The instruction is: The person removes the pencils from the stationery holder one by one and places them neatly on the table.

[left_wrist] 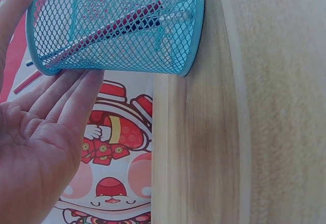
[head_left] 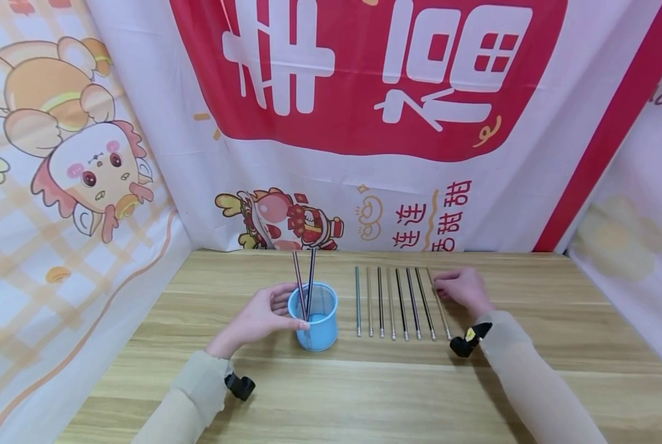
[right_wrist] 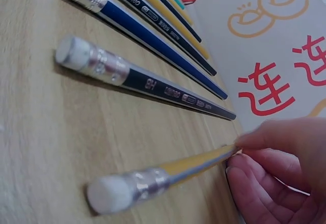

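A light-blue mesh pencil cup (head_left: 318,336) stands on the table, left of the row of pencils. My left hand (head_left: 259,317) holds it from the left, thumb at the near rim and the other fingers along the far side. Two pencils lean inside the cup, a dark red one (head_left: 299,277) and a dark blue one (head_left: 311,268). At the right end of the row, my right hand (head_left: 465,291) pinches a yellow pencil (right_wrist: 196,165) by its far end. This pencil's white eraser end (right_wrist: 109,194) points toward me, on or just above the wood.
Several pencils lie side by side between cup and right hand, among them a teal one (head_left: 357,302) and a black one (right_wrist: 168,94), erasers toward me. Behind the wooden table (head_left: 331,394) hangs a printed cloth (head_left: 342,185); more printed cloth hangs at both sides.
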A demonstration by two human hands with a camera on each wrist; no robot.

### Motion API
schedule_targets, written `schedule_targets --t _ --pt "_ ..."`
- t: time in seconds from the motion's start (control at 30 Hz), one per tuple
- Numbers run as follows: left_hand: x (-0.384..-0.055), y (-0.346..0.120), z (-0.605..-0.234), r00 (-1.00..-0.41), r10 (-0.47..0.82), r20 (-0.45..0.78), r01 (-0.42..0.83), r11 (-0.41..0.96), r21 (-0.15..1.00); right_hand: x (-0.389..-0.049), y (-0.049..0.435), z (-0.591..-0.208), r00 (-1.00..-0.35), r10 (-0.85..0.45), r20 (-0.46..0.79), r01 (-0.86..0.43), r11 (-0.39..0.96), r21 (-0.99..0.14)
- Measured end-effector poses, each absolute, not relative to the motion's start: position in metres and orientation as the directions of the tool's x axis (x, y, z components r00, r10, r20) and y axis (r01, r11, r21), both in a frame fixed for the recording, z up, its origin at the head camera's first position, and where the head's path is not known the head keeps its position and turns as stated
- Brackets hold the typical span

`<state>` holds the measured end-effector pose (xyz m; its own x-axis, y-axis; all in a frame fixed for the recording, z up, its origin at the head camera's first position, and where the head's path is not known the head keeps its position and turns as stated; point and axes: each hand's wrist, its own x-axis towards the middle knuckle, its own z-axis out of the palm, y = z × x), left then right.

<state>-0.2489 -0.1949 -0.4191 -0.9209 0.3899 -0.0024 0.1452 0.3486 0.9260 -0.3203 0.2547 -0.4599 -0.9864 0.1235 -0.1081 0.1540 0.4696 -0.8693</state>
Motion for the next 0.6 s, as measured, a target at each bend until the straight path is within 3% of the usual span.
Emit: schedule_targets --t 0.3,0.6 --pt "-0.2481 -0.1946 -0.4182 -0.923 0.384 -0.008 0.139 0.354 0.925 -0.3195 0.2526 -0.4593 -0.986 0.134 -0.104 0.158 0.509 -0.846" --pt "-0.2487 -0.1949 -0.4193 -0.922 0.386 -0.001 0.147 0.352 0.924 -0.3157 0.2519 -0.4595 -0.985 0.153 -0.075 0.138 0.457 -0.879"
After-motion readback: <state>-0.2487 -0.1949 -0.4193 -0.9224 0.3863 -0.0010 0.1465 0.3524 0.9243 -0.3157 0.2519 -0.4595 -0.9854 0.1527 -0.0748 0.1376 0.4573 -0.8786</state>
